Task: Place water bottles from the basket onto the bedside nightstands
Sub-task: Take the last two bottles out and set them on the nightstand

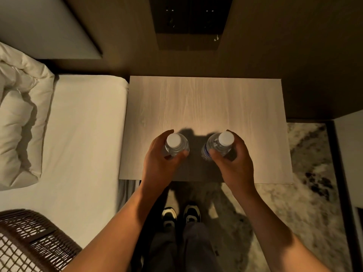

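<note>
Clear plastic, white-capped: two water bottles stand upright over the near half of the nightstand, apart from each other. The left bottle is wrapped by the left hand; the right bottle is wrapped by the right hand. Whether their bases touch the top cannot be told. Bed adjoins left; woven basket at lower left.
</note>
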